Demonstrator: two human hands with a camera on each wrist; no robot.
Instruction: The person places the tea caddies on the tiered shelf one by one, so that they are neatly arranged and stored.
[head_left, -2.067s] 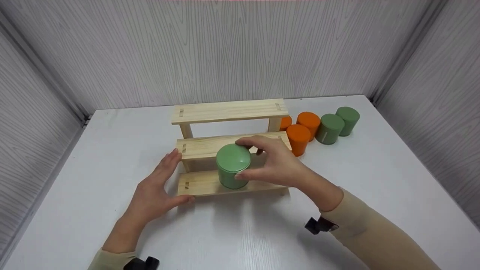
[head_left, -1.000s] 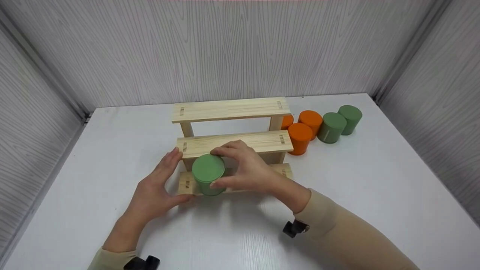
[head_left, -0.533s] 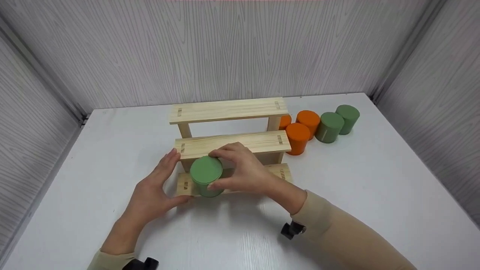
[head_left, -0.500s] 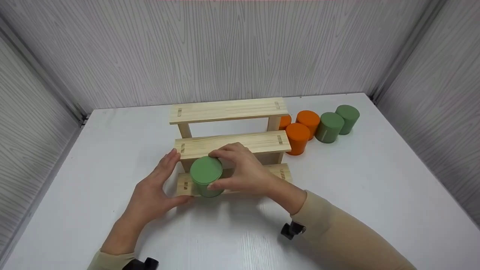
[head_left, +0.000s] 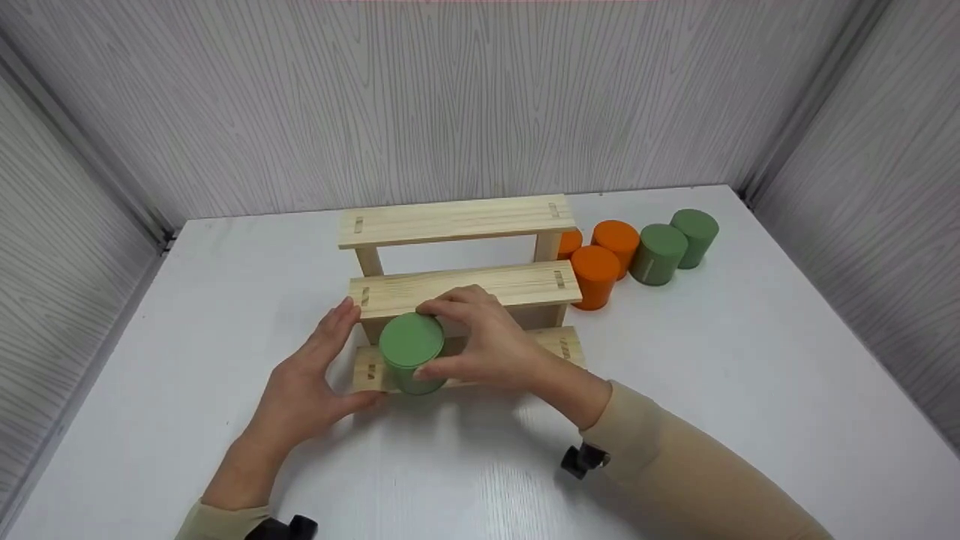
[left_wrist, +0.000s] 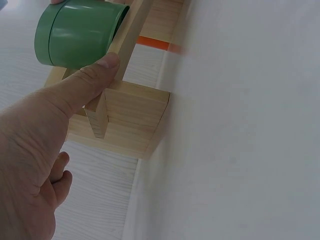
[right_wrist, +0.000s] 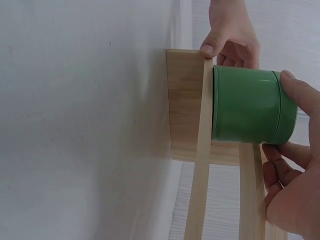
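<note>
A green lidded canister [head_left: 412,341] stands upright on the lowest step of a three-step wooden rack [head_left: 465,289], near its left end. My right hand [head_left: 487,341] holds it from the right, thumb on the front and fingers at the back of the lid. In the right wrist view, the canister's base [right_wrist: 220,105] is right at the step's board. My left hand [head_left: 304,390] grips the left end of the rack: the thumb [left_wrist: 95,75] presses the lowest step's front edge and the fingers reach the middle step.
To the right of the rack stand two more green canisters [head_left: 658,255] and three orange canisters [head_left: 596,277], one partly hidden behind the rack. Wood-grain panels [head_left: 465,97] enclose the white table [head_left: 712,360] at the back and sides.
My right hand has carried the green canister left and down to the left part of the lowest step; over the last half second it is nearly still. The left hand stays at the rack.
</note>
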